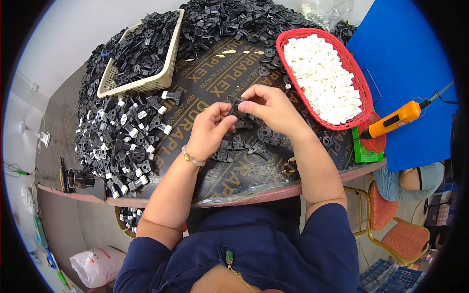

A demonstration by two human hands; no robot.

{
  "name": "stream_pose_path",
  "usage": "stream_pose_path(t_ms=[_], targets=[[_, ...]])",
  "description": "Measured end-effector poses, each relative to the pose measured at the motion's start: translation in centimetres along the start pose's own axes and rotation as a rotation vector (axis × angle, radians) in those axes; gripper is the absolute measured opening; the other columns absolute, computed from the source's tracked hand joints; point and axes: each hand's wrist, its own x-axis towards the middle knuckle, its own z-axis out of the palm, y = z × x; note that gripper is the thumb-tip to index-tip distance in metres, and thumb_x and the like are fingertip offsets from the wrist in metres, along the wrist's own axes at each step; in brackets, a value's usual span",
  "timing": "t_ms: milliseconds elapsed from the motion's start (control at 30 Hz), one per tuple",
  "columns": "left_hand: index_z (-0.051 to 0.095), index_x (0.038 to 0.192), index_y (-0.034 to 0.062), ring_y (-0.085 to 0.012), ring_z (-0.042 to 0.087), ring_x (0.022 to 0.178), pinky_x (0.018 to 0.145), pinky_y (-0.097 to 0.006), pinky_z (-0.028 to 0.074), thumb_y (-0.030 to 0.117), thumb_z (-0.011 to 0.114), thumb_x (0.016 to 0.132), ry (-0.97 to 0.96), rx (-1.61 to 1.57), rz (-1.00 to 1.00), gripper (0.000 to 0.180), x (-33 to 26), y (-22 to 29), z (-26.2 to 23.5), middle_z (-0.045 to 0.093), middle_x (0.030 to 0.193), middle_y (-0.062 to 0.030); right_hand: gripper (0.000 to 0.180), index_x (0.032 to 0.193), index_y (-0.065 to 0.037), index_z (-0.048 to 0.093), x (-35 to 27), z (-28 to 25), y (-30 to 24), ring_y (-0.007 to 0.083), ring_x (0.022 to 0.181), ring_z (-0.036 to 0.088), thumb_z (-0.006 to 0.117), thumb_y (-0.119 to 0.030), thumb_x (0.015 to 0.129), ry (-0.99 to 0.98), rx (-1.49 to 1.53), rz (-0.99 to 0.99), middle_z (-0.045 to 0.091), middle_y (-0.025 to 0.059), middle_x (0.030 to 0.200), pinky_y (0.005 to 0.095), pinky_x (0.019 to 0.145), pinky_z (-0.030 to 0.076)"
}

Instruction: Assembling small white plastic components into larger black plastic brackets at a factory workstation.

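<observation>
Pinches a small black plastic part (236, 107) with the narrowly drawn fingertips of the left hand (207, 131) and the right hand (273, 110), over loose black pieces (238, 142) on the dark tabletop (205, 80), between white-tipped black parts (132, 131) at left and a red basket (355, 71) of white pieces (322, 73) at right.

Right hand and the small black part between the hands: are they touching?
Touching. The head view shows the right hand with its thumb tip against the black part.
</observation>
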Motion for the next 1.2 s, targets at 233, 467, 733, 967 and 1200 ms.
stream_pose_path(t_ms=[233, 467, 733, 967, 1200], targets=[[0.062, 0.107, 0.0002, -0.0133, 0.068, 0.091, 0.08, -0.023, 0.052, -0.002, 0.07, 0.089, 0.098, -0.415, -0.026, 0.02, 1.4, -1.2, -1.1, 0.068, 0.096, -0.0032, 0.008, 0.09, -0.002, 0.069, -1.1, -12.0, 3.5, 0.0363, 0.082, 0.067, 0.066, -0.006, 0.084, 0.677, -1.114, 0.022, 0.069, 0.0205, 0.085, 0.0422, 0.075, 0.052], [0.046, 0.133, 0.0095, -0.0173, 0.067, 0.093, 0.078, -0.027, 0.05, -0.001, 0.067, 0.09, 0.091, -0.579, -0.037, 0.049, 1.0, 0.1, -1.4, 0.066, 0.099, -0.0056, 0.013, 0.091, -0.002, 0.066, -0.6, -14.0, 5.7, 0.0412, 0.086, 0.066, 0.06, -0.001, 0.08, 0.475, -1.237, 0.37, 0.069, 0.0232, 0.089, 0.0468, 0.078, 0.051], [0.048, 0.131, 0.0081, -0.0163, 0.066, 0.091, 0.075, -0.028, 0.052, -0.002, 0.065, 0.091, 0.167, -0.684, -0.054, 0.045, 1.3, -0.3, -1.6, 0.068, 0.107, -0.0086, 0.027, 0.11, 0.0, 0.066, 0.0, -6.4, 2.1, 0.0098, 0.077, 0.063, 0.059, 0.004, 0.084, 0.485, -0.062, -0.066, 0.068, 0.0045, 0.094, 0.0228, 0.069, 0.049], [0.048, 0.138, 0.0041, -0.0149, 0.066, 0.093, 0.077, -0.027, 0.053, -0.004, 0.064, 0.09, 0.219, -0.651, 0.018, 0.051, 1.1, -0.3, -1.2, 0.064, 0.118, -0.0078, 0.022, 0.11, 0.002, 0.062, 0.5, 3.2, 3.0, 0.0163, 0.079, 0.069, 0.07, -0.003, 0.09, 0.072, 0.526, 0.082, 0.069, 0.0098, 0.095, 0.0276, 0.072, 0.057], [0.047, 0.136, 0.0045, -0.0162, 0.066, 0.092, 0.079, -0.029, 0.054, -0.005, 0.062, 0.09, 0.202, -0.62, 0.043, 0.049, 1.1, -0.9, -0.8, 0.063, 0.114, -0.0092, 0.019, 0.108, 0.002, 0.06, 0.2, 4.4, 3.0, 0.0171, 0.08, 0.07, 0.069, -0.005, 0.093, 0.161, 0.647, 0.111, 0.069, 0.0116, 0.094, 0.0277, 0.071, 0.058]])
